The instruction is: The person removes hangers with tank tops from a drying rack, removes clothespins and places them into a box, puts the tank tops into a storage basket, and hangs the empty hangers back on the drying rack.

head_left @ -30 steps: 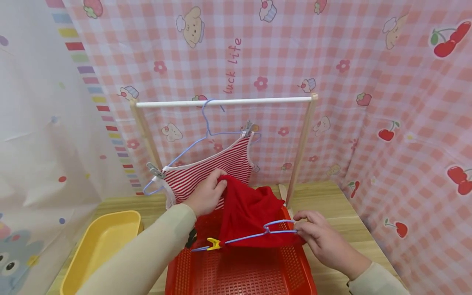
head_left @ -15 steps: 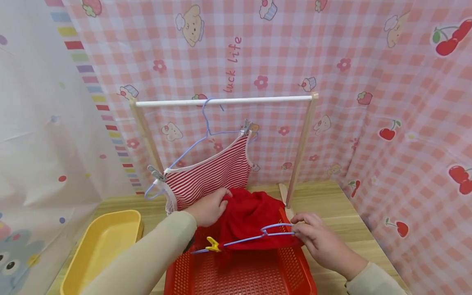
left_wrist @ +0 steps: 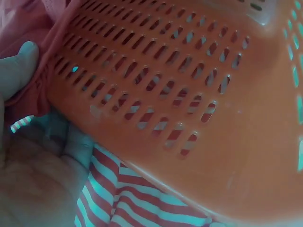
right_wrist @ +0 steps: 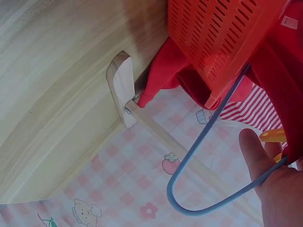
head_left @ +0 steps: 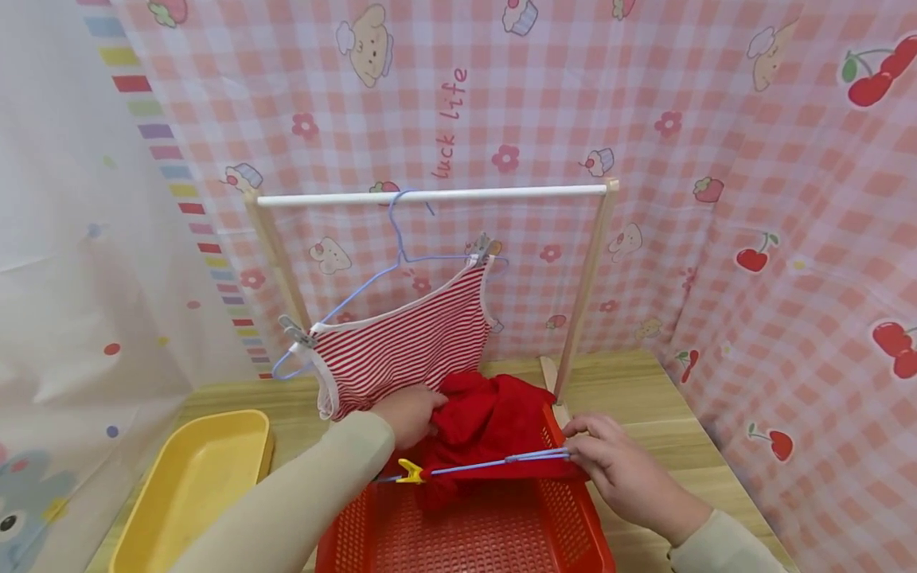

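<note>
A red garment (head_left: 494, 414) lies bunched over the far rim of the red basket (head_left: 458, 541). My left hand (head_left: 408, 415) holds its bunched cloth, thumb on top and the other fingers down by the basket rim in the left wrist view. Along the garment's near edge runs a blue clothes hanger (head_left: 473, 466), with a yellow clothespin (head_left: 411, 471) at its left part. My right hand (head_left: 630, 477) grips the hanger's right part together with cloth. In the right wrist view a second clothespin (right_wrist: 273, 135), orange-yellow, sits by the right fingers, and the hanger's bent end sticks out.
Behind the basket, a striped tank top (head_left: 408, 342) hangs by grey clothespins (head_left: 297, 330) from another blue hanger (head_left: 358, 288) on a rack's white bar (head_left: 501, 193). A yellow tray (head_left: 193, 477) stands at the left. The rack's wooden post (head_left: 586, 294) rises behind the right hand.
My left hand has come down from in front of the striped top, lowering the red cloth onto the basket rim. The held hanger's hook has tilted flat. My right hand stays nearly in place.
</note>
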A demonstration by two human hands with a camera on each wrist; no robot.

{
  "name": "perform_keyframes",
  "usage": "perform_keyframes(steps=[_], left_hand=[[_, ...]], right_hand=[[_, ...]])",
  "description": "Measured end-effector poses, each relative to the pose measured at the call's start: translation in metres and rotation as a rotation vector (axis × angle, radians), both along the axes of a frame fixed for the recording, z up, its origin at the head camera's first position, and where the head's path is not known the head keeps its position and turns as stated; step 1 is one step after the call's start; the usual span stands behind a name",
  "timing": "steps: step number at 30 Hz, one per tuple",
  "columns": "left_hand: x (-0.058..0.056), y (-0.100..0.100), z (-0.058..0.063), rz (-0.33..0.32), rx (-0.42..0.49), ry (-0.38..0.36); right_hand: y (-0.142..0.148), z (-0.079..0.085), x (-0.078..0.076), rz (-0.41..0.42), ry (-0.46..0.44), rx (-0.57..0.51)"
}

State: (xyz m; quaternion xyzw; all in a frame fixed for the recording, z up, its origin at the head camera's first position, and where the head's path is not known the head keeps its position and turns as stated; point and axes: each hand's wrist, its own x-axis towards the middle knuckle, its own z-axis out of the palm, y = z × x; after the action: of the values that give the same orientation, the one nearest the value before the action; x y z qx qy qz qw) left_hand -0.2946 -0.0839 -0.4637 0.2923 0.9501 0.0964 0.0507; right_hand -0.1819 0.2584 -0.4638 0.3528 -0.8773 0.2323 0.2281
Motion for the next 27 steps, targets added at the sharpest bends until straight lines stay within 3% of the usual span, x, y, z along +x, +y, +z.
perform_keyframes(steps=[7,11,15,18,24,27], left_hand=[[-0.009,0.005,0.001,0.063,-0.004,-0.014],[-0.014,0.006,0.004,0.102,0.038,-0.006],[-0.018,0.010,0.010,0.100,0.068,0.018],[-0.020,0.014,0.014,0.112,0.095,-0.008],[-0.026,0.018,0.018,0.225,0.249,-0.121],[-0.030,0.018,0.019,0.244,0.357,-0.131]], right_hand=[[0.003,0.000,0.002,-0.016,-0.020,-0.004],[0.003,0.001,0.002,-0.035,-0.028,-0.002],[0.005,0.002,0.003,-0.057,-0.058,0.000],[0.006,0.002,0.003,-0.068,-0.074,-0.002],[0.007,0.001,0.004,-0.070,-0.068,-0.007],[0.008,0.000,0.004,-0.069,-0.062,-0.010]])
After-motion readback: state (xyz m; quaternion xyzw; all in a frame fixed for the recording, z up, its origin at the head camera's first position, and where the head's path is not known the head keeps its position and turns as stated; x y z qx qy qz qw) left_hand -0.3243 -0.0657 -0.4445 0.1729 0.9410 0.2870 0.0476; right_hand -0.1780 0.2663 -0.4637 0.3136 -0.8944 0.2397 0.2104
